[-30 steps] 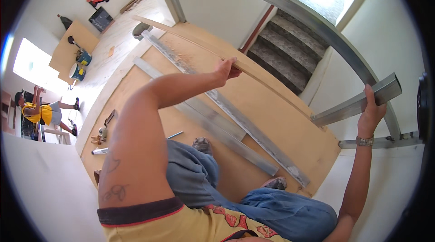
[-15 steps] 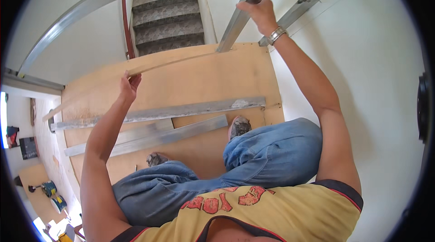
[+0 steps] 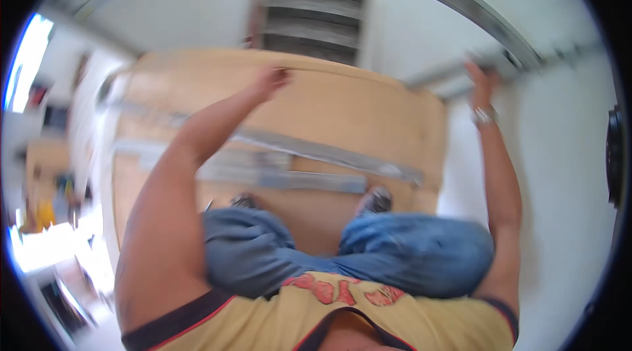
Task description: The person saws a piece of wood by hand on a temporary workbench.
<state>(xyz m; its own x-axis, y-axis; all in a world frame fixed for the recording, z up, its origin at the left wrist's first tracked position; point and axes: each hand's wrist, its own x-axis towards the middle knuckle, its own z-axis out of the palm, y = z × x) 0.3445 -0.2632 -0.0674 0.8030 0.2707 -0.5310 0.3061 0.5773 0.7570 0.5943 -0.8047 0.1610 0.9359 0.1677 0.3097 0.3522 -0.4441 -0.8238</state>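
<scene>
View swung leftward since before: left hand (image 3: 271, 79) on the plywood sheet's (image 3: 368, 114) edge, right hand (image 3: 480, 78) fingers around a metal stud (image 3: 454, 78).

Pretty bright daylight, blown out at the window (image 3: 26, 65) on the left; everything's smeared by motion blur, edges bent by fisheye.

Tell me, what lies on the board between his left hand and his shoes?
In the head view, two long grey metal rails lie across the brown board between left hand and shoes.
</scene>
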